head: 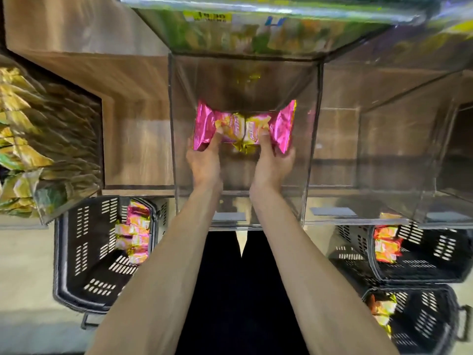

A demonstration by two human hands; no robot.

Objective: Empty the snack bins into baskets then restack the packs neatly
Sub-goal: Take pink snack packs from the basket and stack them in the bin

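The fingers (217,140) of the left hand (204,162) pinch the left pink pack (208,125), and the right hand (275,163) pinches the right pink pack (280,124), side by side inside the clear bin (176,139). They look light, puffy, crinkly and slippery. Best held softly near the sealed ends.

The middle bin (313,139) is reached through its open mouth, which is largely taken up by both forearms. Its inside is bounded by clear side walls. Free room is seen behind and to either side of the pink packs (207,124), which are gripped by the left hand (204,160) and the right hand (273,162). Overhead, passage is limited by the upper bin (256,37). Most of the black basket (76,252) at lower left is left open.
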